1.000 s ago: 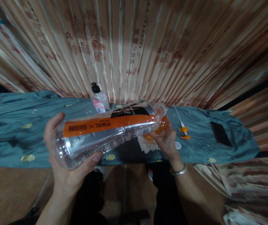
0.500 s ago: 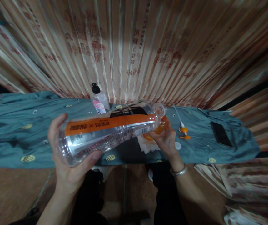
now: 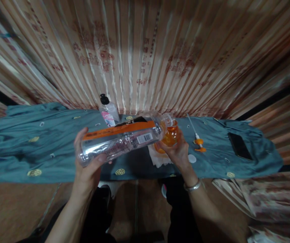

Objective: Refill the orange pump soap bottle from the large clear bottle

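Observation:
My left hand (image 3: 88, 168) is wrapped round the base of a large clear plastic bottle (image 3: 124, 141) with an orange band on its label. The bottle lies tilted in the air, its uncapped neck at the right, over the mouth of an orange bottle (image 3: 170, 136). Whether the two mouths touch I cannot tell. My right hand (image 3: 179, 152) grips the orange bottle, which stands by a white tissue (image 3: 160, 161). An orange pump head (image 3: 199, 145) with its long tube lies to the right, near a white round cap (image 3: 192, 158).
A clear bottle with a black cap (image 3: 109, 113) stands at the back of the cloth-covered table (image 3: 58, 148). A black phone (image 3: 239, 146) lies at the right. Behind the table hangs a pleated curtain (image 3: 145, 50).
My left hand and the large bottle have moved right and slightly away from the camera. The bottle has rolled a little, showing its barcode more fully. My right hand has hardly moved.

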A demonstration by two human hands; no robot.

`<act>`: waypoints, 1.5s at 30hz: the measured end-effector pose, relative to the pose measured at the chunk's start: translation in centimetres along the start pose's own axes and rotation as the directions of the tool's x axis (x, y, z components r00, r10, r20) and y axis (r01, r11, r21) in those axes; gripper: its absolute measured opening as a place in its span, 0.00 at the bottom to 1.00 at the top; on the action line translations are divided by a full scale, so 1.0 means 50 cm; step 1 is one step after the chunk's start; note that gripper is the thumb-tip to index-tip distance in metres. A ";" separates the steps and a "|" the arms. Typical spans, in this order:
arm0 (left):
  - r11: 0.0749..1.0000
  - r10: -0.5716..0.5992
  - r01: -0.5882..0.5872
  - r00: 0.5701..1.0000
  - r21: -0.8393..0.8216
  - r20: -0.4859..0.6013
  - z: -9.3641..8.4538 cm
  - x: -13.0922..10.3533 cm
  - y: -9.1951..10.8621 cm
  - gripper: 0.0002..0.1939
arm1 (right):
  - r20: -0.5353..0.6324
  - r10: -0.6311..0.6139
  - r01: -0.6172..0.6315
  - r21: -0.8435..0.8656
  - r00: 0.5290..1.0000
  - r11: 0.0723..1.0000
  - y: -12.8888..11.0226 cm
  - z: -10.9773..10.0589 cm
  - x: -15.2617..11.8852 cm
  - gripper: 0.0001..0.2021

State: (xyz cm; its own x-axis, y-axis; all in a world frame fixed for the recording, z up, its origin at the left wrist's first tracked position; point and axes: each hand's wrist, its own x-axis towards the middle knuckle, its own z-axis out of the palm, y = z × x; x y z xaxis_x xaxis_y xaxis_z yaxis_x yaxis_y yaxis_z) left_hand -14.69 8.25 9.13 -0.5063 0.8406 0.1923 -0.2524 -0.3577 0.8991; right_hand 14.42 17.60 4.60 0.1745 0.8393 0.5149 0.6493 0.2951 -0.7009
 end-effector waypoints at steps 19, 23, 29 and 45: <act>0.717 -0.637 0.606 0.770 -0.345 0.029 0.035 -0.022 -0.097 0.23 | -0.019 0.042 -0.039 0.130 0.999 0.991 0.025 0.016 -0.014 0.51; 0.658 -0.687 0.667 0.722 -0.349 0.084 0.045 -0.031 -0.106 0.22 | -0.026 0.007 -0.004 0.095 1.000 0.995 0.031 0.016 -0.018 0.54; 0.603 -0.708 0.708 0.687 -0.368 0.162 0.050 -0.033 -0.101 0.24 | -0.028 -0.034 0.037 0.085 0.999 0.996 0.039 0.003 -0.008 0.58; 0.497 -0.716 0.733 0.649 -0.464 0.257 0.021 -0.015 -0.111 0.28 | -0.247 -0.324 0.306 -0.112 0.913 0.946 -0.018 -0.104 -0.005 0.54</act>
State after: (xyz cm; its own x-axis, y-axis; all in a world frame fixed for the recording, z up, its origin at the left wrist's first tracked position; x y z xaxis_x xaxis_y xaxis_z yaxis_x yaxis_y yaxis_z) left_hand -12.03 10.04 4.43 0.0641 0.9062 -0.4179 -0.8794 0.2492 0.4056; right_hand 17.61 14.76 7.68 0.1315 0.5578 0.8195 0.7500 0.4845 -0.4502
